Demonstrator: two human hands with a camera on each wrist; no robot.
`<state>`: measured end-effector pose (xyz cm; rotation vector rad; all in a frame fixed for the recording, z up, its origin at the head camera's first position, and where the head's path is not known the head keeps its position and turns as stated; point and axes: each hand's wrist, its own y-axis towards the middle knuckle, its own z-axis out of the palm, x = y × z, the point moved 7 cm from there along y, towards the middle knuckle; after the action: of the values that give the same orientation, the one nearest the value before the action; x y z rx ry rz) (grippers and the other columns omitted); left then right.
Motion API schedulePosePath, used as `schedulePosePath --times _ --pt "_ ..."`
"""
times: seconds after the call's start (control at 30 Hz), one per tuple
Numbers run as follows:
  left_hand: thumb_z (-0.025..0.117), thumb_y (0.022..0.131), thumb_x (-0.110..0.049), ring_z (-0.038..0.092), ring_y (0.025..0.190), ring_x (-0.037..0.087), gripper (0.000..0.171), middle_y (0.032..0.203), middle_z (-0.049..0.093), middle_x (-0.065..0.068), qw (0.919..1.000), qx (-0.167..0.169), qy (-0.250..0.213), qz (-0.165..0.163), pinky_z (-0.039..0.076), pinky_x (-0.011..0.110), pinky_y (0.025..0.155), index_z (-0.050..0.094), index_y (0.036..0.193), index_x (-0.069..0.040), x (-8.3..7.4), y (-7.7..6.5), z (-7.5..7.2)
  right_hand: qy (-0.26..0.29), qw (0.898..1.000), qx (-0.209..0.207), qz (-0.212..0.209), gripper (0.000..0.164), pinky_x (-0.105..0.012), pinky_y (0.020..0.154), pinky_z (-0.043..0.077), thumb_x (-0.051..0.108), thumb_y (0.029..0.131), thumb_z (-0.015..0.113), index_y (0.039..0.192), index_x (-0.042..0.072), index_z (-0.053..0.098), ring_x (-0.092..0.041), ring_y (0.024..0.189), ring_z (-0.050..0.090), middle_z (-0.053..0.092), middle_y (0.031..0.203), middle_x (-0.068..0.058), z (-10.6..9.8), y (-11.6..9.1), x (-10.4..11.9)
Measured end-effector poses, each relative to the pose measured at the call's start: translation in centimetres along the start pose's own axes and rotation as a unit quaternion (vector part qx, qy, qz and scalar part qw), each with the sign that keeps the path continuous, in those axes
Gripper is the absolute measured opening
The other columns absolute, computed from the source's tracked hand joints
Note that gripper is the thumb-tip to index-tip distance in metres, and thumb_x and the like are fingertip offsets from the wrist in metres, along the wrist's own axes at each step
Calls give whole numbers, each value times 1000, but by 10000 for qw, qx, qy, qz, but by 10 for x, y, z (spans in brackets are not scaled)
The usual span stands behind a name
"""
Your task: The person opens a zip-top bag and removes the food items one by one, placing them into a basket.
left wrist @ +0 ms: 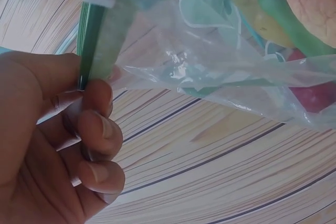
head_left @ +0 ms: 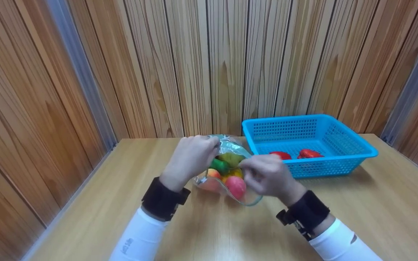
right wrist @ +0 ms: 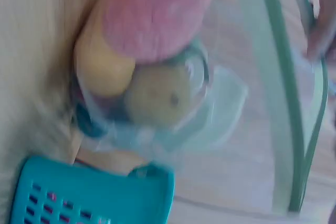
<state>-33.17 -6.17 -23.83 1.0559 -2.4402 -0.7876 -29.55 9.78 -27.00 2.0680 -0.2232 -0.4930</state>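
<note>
I'm watching left hand (head_left: 191,157) pinching green strip (left wrist: 92,40) of clear bag (head_left: 232,148) between thumb and fingers. Right hand (head_left: 269,174) overlapping bag's right side, fingers bent and blurring; I'm not able to tell whether they're gripping film. Bag sitting on wooden table (head_left: 151,159), just left of blue basket (head_left: 319,168), gaping toward near side. Inside bag, pink fruit (head_left: 235,187) lying nearest, orange-red fruit (head_left: 213,174), green pepper (head_left: 220,166) and yellowish-green fruit (head_left: 231,158) crowding around. Red items (head_left: 310,154) lying inside basket.
</note>
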Motion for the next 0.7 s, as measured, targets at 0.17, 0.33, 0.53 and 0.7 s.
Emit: schedulePosePath --times 0.17,0.33,0.53,0.7 --pt "67 96 -20 51 55 15 12 65 57 1 9999 -129 34 91 47 24 55 68 94 -8 -2 0 -2 229 9777 1867 930 21 -21 65 55 9 78 81 96 8 71 -12 67 63 72 83 -1 36 -11 -4" --pt "67 96 -20 50 55 15 12 64 54 1 9999 -44 -72 80 45 24 55 68 95 -8 -2 0 -2 141 9328 3030 1947 28 -26 76 58 15 81 82 106 11 72 -13 80 63 72 93 0 55 -25 -15" --pt "66 97 -19 48 54 14 12 64 54 1 9999 -76 12 119 44 24 53 68 93 -9 -3 0 -1 206 8863 3750 2710 29 -23 72 55 21 84 81 110 15 71 -10 79 61 69 90 4 70 -42 -24" --pt "67 96 -19 48 55 15 11 64 53 1 9998 -14 -55 198 43 25 53 67 92 -8 -5 -1 1 633 8682 4035 2819 31 -25 75 51 35 89 75 116 22 67 -10 92 55 62 98 8 81 -53 -22"
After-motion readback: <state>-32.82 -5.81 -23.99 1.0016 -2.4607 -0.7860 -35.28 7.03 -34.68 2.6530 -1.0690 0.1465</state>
